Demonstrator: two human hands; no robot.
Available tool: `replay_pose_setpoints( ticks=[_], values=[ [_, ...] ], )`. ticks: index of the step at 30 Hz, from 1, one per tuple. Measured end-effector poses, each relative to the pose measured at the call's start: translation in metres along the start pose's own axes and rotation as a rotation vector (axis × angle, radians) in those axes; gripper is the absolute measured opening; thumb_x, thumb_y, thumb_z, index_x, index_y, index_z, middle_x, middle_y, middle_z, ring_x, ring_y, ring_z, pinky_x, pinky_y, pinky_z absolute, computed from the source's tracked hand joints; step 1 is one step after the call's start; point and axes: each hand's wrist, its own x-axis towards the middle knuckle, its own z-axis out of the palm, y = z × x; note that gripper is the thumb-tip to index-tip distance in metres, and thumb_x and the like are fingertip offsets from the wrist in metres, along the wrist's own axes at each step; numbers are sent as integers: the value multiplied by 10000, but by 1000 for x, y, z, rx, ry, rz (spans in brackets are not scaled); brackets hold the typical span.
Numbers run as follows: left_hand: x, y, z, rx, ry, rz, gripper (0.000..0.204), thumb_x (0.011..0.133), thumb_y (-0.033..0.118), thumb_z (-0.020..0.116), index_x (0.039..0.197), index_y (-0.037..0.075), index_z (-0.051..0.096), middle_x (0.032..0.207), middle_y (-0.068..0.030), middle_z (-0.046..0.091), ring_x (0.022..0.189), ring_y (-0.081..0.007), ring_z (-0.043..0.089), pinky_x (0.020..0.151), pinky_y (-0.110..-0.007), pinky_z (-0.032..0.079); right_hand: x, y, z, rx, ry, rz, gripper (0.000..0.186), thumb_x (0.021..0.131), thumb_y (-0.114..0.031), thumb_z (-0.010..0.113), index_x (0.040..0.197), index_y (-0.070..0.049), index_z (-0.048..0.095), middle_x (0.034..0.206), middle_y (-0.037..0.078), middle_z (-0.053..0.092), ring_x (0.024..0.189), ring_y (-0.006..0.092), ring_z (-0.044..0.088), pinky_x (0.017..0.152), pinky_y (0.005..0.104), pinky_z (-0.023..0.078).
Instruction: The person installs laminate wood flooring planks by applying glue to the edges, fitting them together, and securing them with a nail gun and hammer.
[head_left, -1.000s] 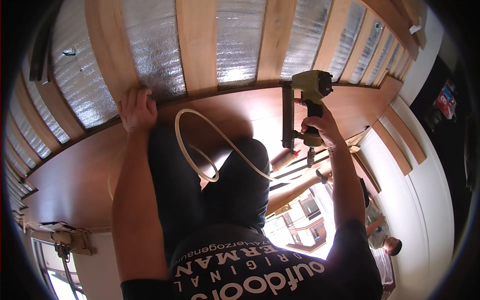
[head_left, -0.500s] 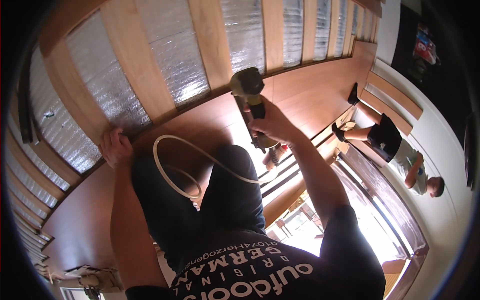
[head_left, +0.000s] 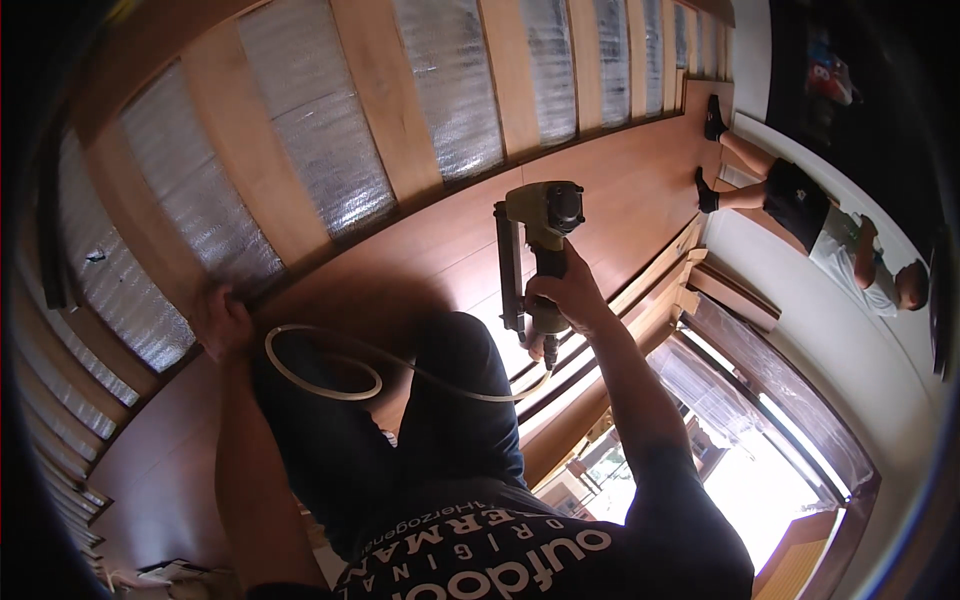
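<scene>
My right hand point(head_left: 567, 292) is closed round the handle of a pneumatic nail gun point(head_left: 545, 215), dark olive with a long black magazine. The tool is raised above the reddish-brown wood panel point(head_left: 620, 172), apart from its surface. A pale air hose point(head_left: 440, 385) runs from its handle end and loops across my knees. On the left, my left hand point(head_left: 222, 322) rests at the panel's edge, beside a pale wooden slat point(head_left: 150, 205); its fingers are slightly blurred, with nothing seen in them. Silver foil sheeting point(head_left: 318, 125) shows between the slats.
At the right, another person point(head_left: 800, 210) stands near the panel's far end. Stacked boards point(head_left: 640, 285) lie beyond my right forearm. A bright opening with plastic-wrapped framing point(head_left: 750, 400) is at lower right. A red package point(head_left: 828, 80) sits in the dark area at upper right.
My right hand has moved the nail gun right and away from the slatted edge, turning its head. The hose loop shifted left. My view has turned slightly; the other person's feet moved.
</scene>
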Motion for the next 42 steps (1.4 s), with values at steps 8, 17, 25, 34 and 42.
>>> replay_pose_setpoints(
  ticks=[8, 17, 25, 34, 42],
  values=[
    [1, 1, 2, -6, 1, 21, 246, 854, 123, 627, 1092, 149, 682, 1114, -151, 675, 1083, -401, 621, 926, -545, 492, -54, 65, -13, 252, 139, -31, 592, 752, 91, 667, 1314, -16, 514, 979, 110, 609, 735, 211, 662, 620, 335, 611],
    [13, 23, -18, -120, 118, -18, 157, 807, 194, 695, 955, 157, 658, 1047, -92, 651, 1044, -338, 613, 936, -512, 483, -99, 120, 42, 337, 238, -242, 372, 728, -34, 646, 1081, -41, 530, 814, 39, 542, 698, 165, 556, 641, 279, 512],
    [26, 57, -47, -207, -224, -352, 312, 954, 258, 613, 1230, 114, 612, 1201, -139, 657, 1162, -351, 616, 1024, -503, 455, -111, 150, 47, 345, 258, -460, 651, 764, -43, 633, 1395, -44, 474, 821, 36, 520, 676, 146, 535, 599, 289, 514],
    [-79, 204, -138, -724, -844, 334, 516, 1084, 404, 360, 973, 113, 771, 990, -128, 763, 1040, -313, 691, 965, -462, 486, -117, 192, 50, 449, 370, -658, 674, 847, -81, 627, 1488, -75, 419, 882, 63, 590, 667, 176, 569, 634, 337, 538],
    [-143, 151, -237, -342, -373, 507, 777, 1066, 577, 339, 703, 19, 741, 770, -215, 714, 794, -428, 697, 823, -509, 543, -123, 245, 40, 578, 602, -707, 384, 932, -200, 672, 1250, -12, 568, 894, 104, 662, 696, 205, 627, 612, 348, 567]
  ],
)
